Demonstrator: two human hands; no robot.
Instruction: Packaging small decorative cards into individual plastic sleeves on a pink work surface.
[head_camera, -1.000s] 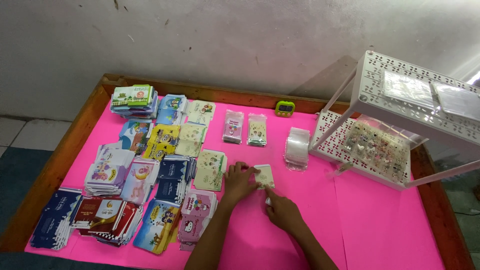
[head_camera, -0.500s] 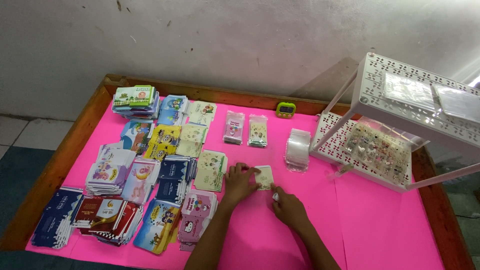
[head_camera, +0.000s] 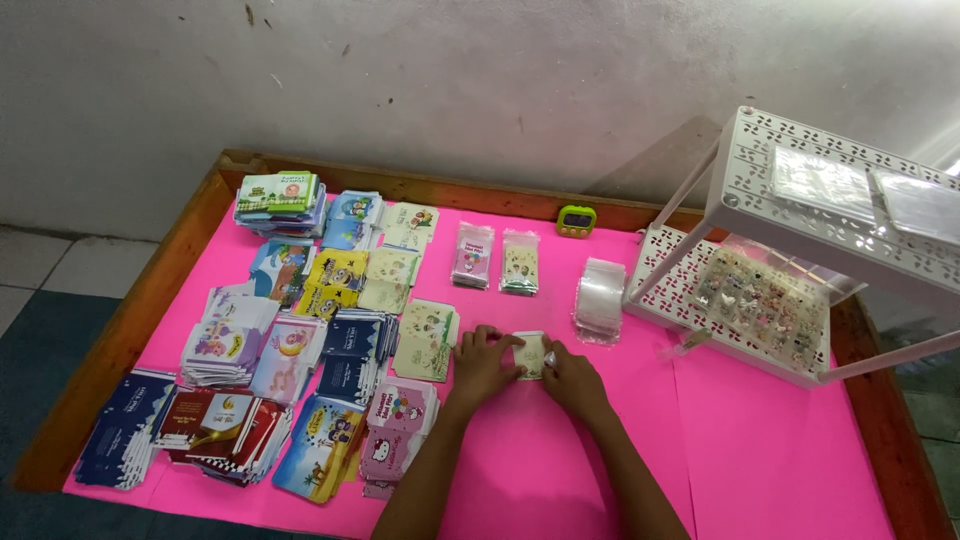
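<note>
Pressing down on a small pale card with both hands, right in the middle of the pink table. The left hand pins its left edge with flat fingers, and the right hand pinches the right edge, thumb on top. Looks like the card could easily slide or crease, since that pink sheet seems slick and the hold is only on the edges. The stack of clear sleeves sits just beyond, and a stray elbow could probably knock the card piles on the left.
</note>
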